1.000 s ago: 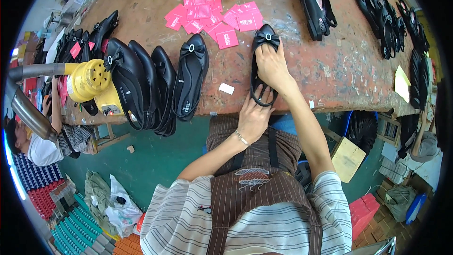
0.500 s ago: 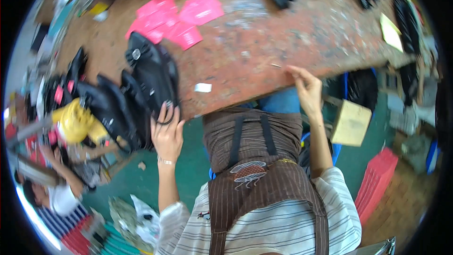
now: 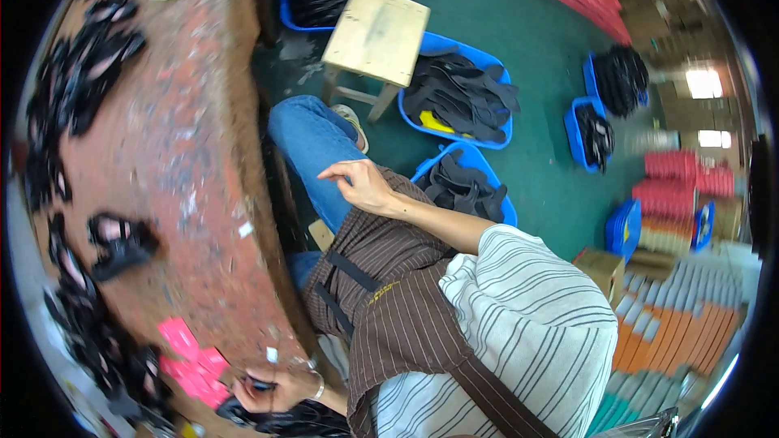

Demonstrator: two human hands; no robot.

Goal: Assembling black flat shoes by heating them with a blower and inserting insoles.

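Note:
Low in the view, by the table's near edge, my left hand (image 3: pixel 280 389) has its fingers curled round a dark part of a black shoe. More black shoes (image 3: pixel 304 422) lie just below that hand, partly cut off by the picture's edge. My right hand (image 3: pixel 363 185) hovers over my jeans (image 3: pixel 308 142), apart from the table. Its index finger points out, the other fingers are loosely bent, and nothing shows in it. Bright pink cards (image 3: pixel 195 361) lie spread on the worn red-brown table (image 3: pixel 191 195), beside my left hand.
Several black strappy shoes (image 3: pixel 120 242) line the table's far side. A pale wooden stool (image 3: pixel 377 32) stands on the green floor beside blue baskets (image 3: pixel 513 126) of dark sole-shaped pieces. Red stacks (image 3: pixel 669 182) and rows of boxes (image 3: pixel 673 332) stand farther off.
My view has swung to the right, bringing the stool and blue baskets closer in. My right hand has left the table edge and is over my leg. My left hand stays by the black shoes.

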